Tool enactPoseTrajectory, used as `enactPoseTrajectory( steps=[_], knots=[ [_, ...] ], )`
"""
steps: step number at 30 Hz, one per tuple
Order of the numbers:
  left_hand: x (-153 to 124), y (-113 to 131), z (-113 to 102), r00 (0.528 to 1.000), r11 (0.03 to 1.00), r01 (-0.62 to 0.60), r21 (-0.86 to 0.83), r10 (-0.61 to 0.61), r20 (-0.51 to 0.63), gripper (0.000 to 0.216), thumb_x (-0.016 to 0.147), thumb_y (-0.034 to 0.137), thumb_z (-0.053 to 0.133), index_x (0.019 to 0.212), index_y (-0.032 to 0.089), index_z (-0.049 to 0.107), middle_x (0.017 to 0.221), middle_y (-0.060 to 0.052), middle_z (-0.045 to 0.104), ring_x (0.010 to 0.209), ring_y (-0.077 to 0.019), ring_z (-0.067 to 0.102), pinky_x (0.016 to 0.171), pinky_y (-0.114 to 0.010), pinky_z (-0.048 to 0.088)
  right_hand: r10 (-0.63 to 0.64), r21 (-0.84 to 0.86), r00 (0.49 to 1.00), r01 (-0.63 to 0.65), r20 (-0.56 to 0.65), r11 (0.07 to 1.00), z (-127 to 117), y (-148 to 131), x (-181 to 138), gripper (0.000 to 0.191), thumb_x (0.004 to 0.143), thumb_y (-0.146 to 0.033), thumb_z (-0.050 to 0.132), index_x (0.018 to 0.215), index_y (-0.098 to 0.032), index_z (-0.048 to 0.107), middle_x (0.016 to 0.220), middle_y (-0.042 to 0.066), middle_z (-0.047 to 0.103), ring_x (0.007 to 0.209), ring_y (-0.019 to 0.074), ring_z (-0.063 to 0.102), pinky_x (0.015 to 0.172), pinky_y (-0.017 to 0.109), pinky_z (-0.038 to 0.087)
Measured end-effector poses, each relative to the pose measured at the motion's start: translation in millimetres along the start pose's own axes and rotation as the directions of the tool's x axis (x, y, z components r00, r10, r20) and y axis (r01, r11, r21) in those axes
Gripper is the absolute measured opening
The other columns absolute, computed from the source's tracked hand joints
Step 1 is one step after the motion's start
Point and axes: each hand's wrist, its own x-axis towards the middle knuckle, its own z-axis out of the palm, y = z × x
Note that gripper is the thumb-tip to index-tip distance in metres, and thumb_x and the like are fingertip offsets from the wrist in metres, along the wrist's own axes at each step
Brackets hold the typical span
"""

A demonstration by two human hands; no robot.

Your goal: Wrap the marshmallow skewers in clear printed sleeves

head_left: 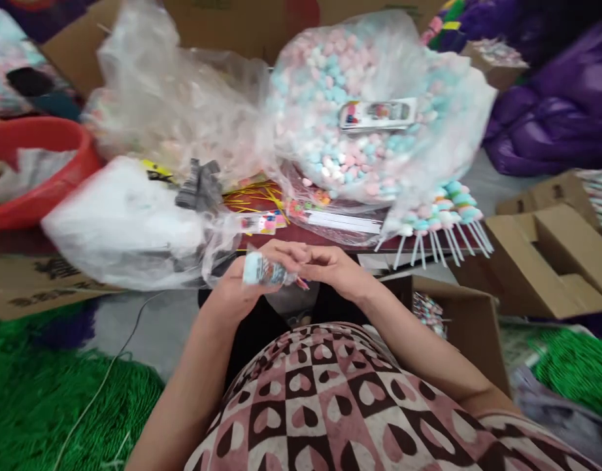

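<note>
My left hand (242,288) is closed round a small clear packet with a pale blue marshmallow piece (261,269) inside. My right hand (330,268) meets it from the right, fingers pinched on the packet's other end, where a pink bit sticks out. Both hands hover in front of my chest, just below the edge of a dark red table (330,239). A big clear bag of pink, blue and white marshmallows (350,111) lies on the table beyond my hands. A row of marshmallow skewers (442,212) on white sticks lies at its right.
A crumpled clear bag (173,104) and a white-filled bag (119,222) lie at the left, beside a red basin (40,170). Yellow ties (254,196) and printed labels are on the table. Open cardboard boxes (546,261) stand at the right. Green tinsel (46,405) covers the floor, purple bags (550,124) beyond.
</note>
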Motion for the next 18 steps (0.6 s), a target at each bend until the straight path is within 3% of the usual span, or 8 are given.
enactPoseTrajectory(
  steps=[2,6,10,12,13,15,16,18],
  knots=[
    [2,5,5,0.995,0.987,-0.027,0.156,0.012,0.098,0.014,0.073,0.035,0.075,0.083,0.026,0.08,0.117,-0.011,0.069,0.123,-0.0361,0.055,0.104,-0.051,0.043,0.066,0.154,0.996,-0.074,0.057,0.985,-4,4,-7,0.03,0.076,-0.048,0.074,0.075,-0.02,0.068,0.076,0.0,0.067,0.073,0.0152,0.064,0.072,0.029,0.052],
    [8,-1,20,0.971,0.974,0.028,0.225,-0.08,0.226,0.014,0.077,0.035,0.072,0.087,0.03,0.08,0.124,-0.01,0.067,0.115,-0.0352,0.061,0.1,-0.052,0.047,0.101,0.274,0.991,-0.121,0.086,0.954,-12,11,-30,0.034,0.073,-0.051,0.075,0.086,-0.02,0.071,0.076,-0.001,0.067,0.059,0.0111,0.057,0.058,0.025,0.049],
    [11,-25,36,0.975,0.975,0.131,0.178,-0.159,0.157,0.04,0.077,0.028,0.074,0.116,0.031,0.072,0.13,-0.007,0.065,0.118,-0.0292,0.061,0.104,-0.043,0.046,0.145,0.275,0.973,-0.091,-0.181,0.957,-29,24,-63,0.026,0.078,-0.043,0.068,0.08,-0.017,0.07,0.064,0.0,0.062,0.05,0.0083,0.044,0.047,0.022,0.038],
    [14,-35,40,0.979,0.98,0.16,0.116,-0.173,0.108,0.047,0.079,0.026,0.072,0.125,0.033,0.065,0.128,-0.005,0.066,0.121,-0.0256,0.06,0.108,-0.041,0.044,0.144,0.266,0.878,-0.02,-0.457,0.964,-47,36,-88,0.023,0.076,-0.039,0.064,0.071,-0.017,0.063,0.054,-0.004,0.05,0.042,0.0065,0.032,0.041,0.022,0.029],
    [16,-38,40,0.982,0.983,0.168,0.079,-0.174,0.07,0.047,0.08,0.025,0.071,0.126,0.033,0.064,0.126,-0.005,0.068,0.119,-0.0242,0.061,0.107,-0.04,0.044,0.132,0.238,0.789,0.018,-0.6,0.971,-58,42,-102,0.023,0.075,-0.04,0.061,0.066,-0.019,0.057,0.05,-0.007,0.041,0.04,0.0065,0.026,0.039,0.022,0.027],
    [20,-42,39,0.986,0.986,0.166,0.022,-0.166,-0.032,0.04,0.081,0.025,0.07,0.121,0.03,0.067,0.117,-0.005,0.071,0.112,-0.0223,0.065,0.102,-0.038,0.048,0.086,0.088,0.537,-0.023,-0.839,0.996,-80,54,-135,0.025,0.075,-0.043,0.057,0.063,-0.022,0.049,0.049,-0.008,0.035,0.038,0.0071,0.023,0.036,0.023,0.027],
    [22,-42,37,0.983,0.987,0.162,0.002,-0.161,-0.09,0.036,0.081,0.025,0.07,0.117,0.028,0.069,0.112,-0.005,0.073,0.107,-0.0214,0.066,0.099,-0.037,0.05,0.057,0.047,0.476,-0.032,-0.878,0.998,-89,59,-152,0.027,0.075,-0.045,0.056,0.063,-0.023,0.046,0.048,-0.009,0.032,0.037,0.007,0.022,0.035,0.023,0.026],
    [25,-44,34,0.97,0.988,0.153,-0.031,-0.156,-0.184,0.031,0.08,0.025,0.07,0.111,0.025,0.072,0.103,-0.005,0.074,0.1,-0.0195,0.068,0.092,-0.033,0.052,0.01,-0.011,0.427,-0.047,-0.904,0.999,-99,66,-182,0.036,0.074,-0.05,0.057,0.059,-0.025,0.036,0.045,-0.011,0.025,0.034,0.0066,0.016,0.031,0.023,0.02]
  ],
)
